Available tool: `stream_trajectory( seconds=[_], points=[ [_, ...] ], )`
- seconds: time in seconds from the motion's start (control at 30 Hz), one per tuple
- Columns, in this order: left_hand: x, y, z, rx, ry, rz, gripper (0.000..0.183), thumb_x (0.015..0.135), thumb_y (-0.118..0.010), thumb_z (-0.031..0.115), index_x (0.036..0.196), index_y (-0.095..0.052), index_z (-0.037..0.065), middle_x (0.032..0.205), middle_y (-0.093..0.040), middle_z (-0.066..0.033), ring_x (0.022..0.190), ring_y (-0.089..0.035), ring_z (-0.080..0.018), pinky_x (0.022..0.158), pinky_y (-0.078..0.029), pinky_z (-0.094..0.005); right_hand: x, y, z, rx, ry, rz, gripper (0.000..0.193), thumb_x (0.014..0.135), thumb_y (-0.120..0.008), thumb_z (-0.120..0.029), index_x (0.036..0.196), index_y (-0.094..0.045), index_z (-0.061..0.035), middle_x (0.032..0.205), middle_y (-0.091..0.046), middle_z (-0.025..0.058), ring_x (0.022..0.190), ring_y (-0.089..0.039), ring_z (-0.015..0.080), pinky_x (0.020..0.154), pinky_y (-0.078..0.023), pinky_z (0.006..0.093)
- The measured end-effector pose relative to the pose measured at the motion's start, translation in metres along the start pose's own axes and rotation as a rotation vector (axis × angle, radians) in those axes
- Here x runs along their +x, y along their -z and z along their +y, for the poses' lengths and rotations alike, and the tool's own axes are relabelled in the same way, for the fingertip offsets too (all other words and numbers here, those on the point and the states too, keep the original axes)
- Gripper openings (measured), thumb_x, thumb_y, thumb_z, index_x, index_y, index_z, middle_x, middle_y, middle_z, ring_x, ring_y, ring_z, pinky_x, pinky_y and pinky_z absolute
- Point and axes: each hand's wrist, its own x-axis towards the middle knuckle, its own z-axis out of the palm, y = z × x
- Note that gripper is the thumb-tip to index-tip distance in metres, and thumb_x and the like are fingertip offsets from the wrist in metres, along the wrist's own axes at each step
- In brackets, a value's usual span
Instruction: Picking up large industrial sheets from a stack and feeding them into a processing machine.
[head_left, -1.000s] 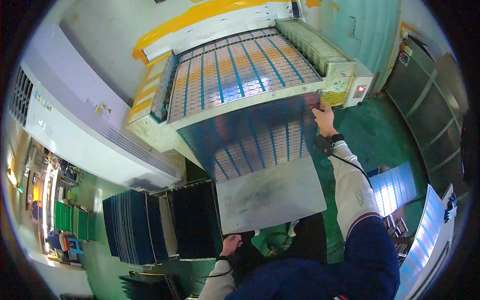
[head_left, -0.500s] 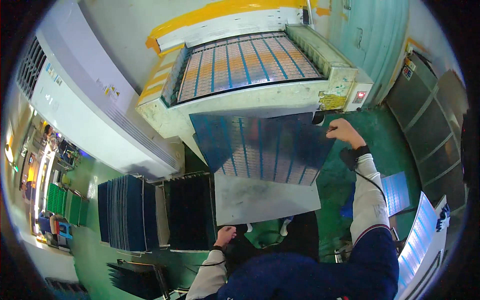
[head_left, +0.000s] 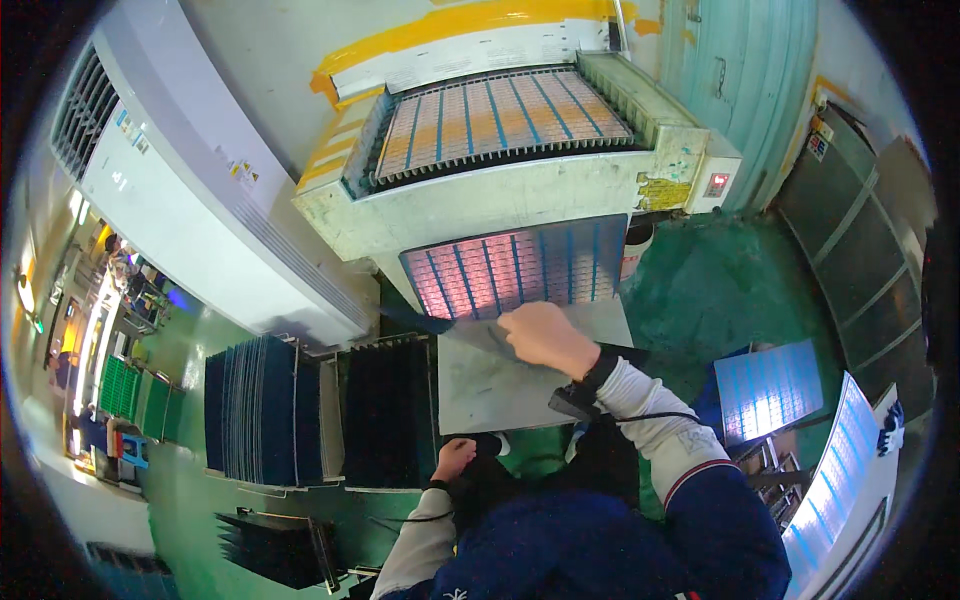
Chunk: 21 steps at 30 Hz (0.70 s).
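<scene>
My right hand (head_left: 545, 340) is closed, fingers pinched on a thin dark panel (head_left: 432, 324) that is smeared by motion and seen almost edge-on. Below it lies a pale grey board (head_left: 480, 385) in front of my knees. Behind the hand, a panel with blue stripes and rows of small pink-lit cells (head_left: 500, 270) leans against the front of the machine. My left hand (head_left: 455, 458) is curled closed by my left thigh, and no object shows in it.
A machine (head_left: 520, 200) with a slatted bed of similar panels stands ahead. Racks of dark panels (head_left: 250, 415) are at left, beside a tall white cabinet unit (head_left: 200, 200). Striped panels (head_left: 770, 390) lie and lean at right. A white bucket (head_left: 636, 250) stands beside the machine.
My right hand has swung left and down with the panel, turning it from face-on to nearly edge-on. The striped panel behind it now shows. My left hand stays by the thigh.
</scene>
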Motion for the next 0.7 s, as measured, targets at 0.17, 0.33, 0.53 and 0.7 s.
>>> stream_trajectory(
  seconds=[0.17,0.33,0.53,0.7],
  points=[
    [0.0,-0.005,-0.001,0.029,0.016,0.061,0.029,0.081,-0.065,0.026,0.095,-0.065,0.0,0.079,-0.065,-0.0037,0.068,-0.06,-0.0093,0.061,-0.048,-0.023,-0.014,0.011,-0.001,0.027,-0.06,0.055,0.008,0.072,-0.059,-0.013,0.074,-0.059,-0.0058,0.07,-0.061,0.0166,0.072,-0.061,0.0367,0.063,-0.047,0.0475],
    [0.008,0.006,-0.009,0.161,-0.053,0.038,0.032,0.081,-0.065,0.028,0.096,-0.065,0.0,0.076,-0.066,-0.0048,0.067,-0.061,-0.0094,0.06,-0.048,-0.024,-0.033,0.073,0.029,0.141,-0.054,0.327,0.02,0.074,-0.063,-0.021,0.07,-0.055,-0.0022,0.071,-0.057,0.0197,0.071,-0.058,0.0387,0.06,-0.044,0.0451],
    [0.002,0.003,-0.007,0.215,-0.062,0.056,0.028,0.081,-0.065,0.029,0.087,-0.068,0.002,0.073,-0.065,-0.0048,0.063,-0.06,-0.0108,0.058,-0.048,-0.0272,-0.067,0.105,0.049,0.962,-0.326,0.714,0.011,0.079,-0.063,-0.009,0.083,-0.065,-0.0001,0.076,-0.064,0.004,0.064,-0.057,0.0159,0.06,-0.044,0.0302],
    [0.004,-0.006,-0.005,0.297,-0.056,0.081,0.03,0.081,-0.065,0.03,0.089,-0.068,0.002,0.073,-0.066,-0.005,0.064,-0.061,-0.0116,0.059,-0.048,-0.0278,-0.081,0.095,0.042,1.625,-0.314,0.836,0.02,0.08,-0.06,-0.004,0.1,-0.064,-0.0022,0.091,-0.065,0.0062,0.089,-0.06,0.0165,0.081,-0.045,0.0292]
  ],
)
